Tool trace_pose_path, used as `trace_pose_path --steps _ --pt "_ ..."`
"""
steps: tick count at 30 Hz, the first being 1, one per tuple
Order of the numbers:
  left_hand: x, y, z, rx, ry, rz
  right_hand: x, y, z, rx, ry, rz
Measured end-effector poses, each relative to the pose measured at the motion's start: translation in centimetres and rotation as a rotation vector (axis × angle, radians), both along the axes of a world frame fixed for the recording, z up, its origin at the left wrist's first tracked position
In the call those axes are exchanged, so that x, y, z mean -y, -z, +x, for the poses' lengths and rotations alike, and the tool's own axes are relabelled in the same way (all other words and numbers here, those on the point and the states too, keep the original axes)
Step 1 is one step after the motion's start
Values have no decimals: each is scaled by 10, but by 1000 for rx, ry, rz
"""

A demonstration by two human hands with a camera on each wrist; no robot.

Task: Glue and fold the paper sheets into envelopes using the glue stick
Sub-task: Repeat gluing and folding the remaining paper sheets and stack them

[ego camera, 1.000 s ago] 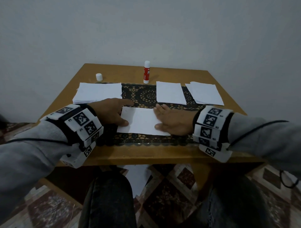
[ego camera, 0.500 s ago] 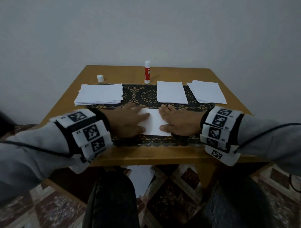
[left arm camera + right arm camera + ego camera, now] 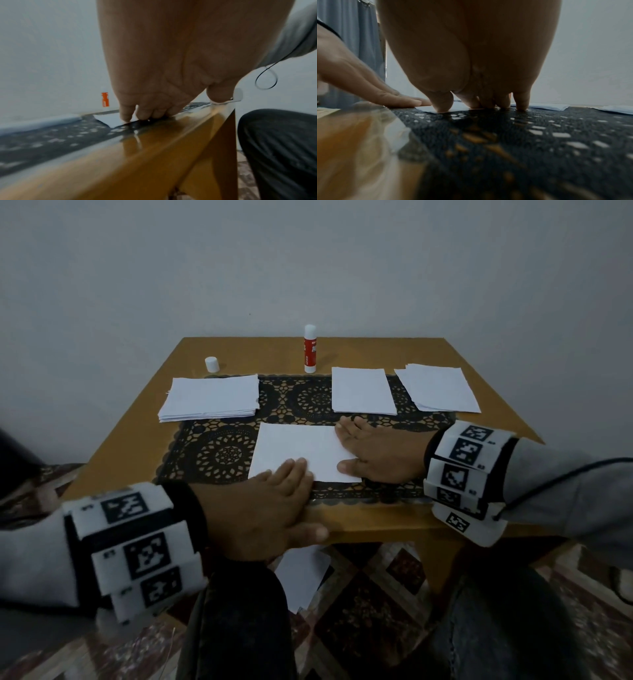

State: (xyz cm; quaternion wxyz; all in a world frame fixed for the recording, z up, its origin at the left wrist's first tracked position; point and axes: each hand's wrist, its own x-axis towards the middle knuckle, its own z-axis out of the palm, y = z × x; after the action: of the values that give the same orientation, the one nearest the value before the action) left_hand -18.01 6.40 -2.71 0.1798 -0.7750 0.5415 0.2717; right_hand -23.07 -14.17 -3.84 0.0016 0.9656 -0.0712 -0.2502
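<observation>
A white folded sheet (image 3: 301,446) lies flat on the black lace runner (image 3: 219,453) near the table's front edge. My left hand (image 3: 274,498) lies flat, its straight fingertips on the sheet's near edge and its thumb over the table's front rim. My right hand (image 3: 373,453) lies flat on the sheet's right end, fingers spread. In the left wrist view my fingers (image 3: 126,115) press the paper (image 3: 111,119). In the right wrist view my fingertips (image 3: 442,104) touch the sheet (image 3: 428,108). The red and white glue stick (image 3: 310,349) stands upright at the back, uncapped.
The glue stick's white cap (image 3: 211,364) stands at the back left. A stack of white sheets (image 3: 210,398) lies on the left. One folded piece (image 3: 361,390) and a small pile (image 3: 438,388) lie at the back right. A sheet (image 3: 301,577) lies on the floor under the table (image 3: 376,518).
My left hand slid from the sheet's left part back toward me to its near edge. The right hand stayed flat on the right end. The camera view shifted slightly.
</observation>
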Motion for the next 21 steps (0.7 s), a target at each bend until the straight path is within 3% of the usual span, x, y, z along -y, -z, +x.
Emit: trace_pose_path --steps 6,11,17,21 --pt "7 -3 44 59 -194 -24 1 0 -1 3 3 14" --pt "14 1 34 -54 -53 -29 3 0 0 2 6 13" --pt "29 1 79 69 -143 -55 2 -1 -1 7 -7 23" --pt "29 7 83 39 -144 -86 1 -1 -2 19 -6 17"
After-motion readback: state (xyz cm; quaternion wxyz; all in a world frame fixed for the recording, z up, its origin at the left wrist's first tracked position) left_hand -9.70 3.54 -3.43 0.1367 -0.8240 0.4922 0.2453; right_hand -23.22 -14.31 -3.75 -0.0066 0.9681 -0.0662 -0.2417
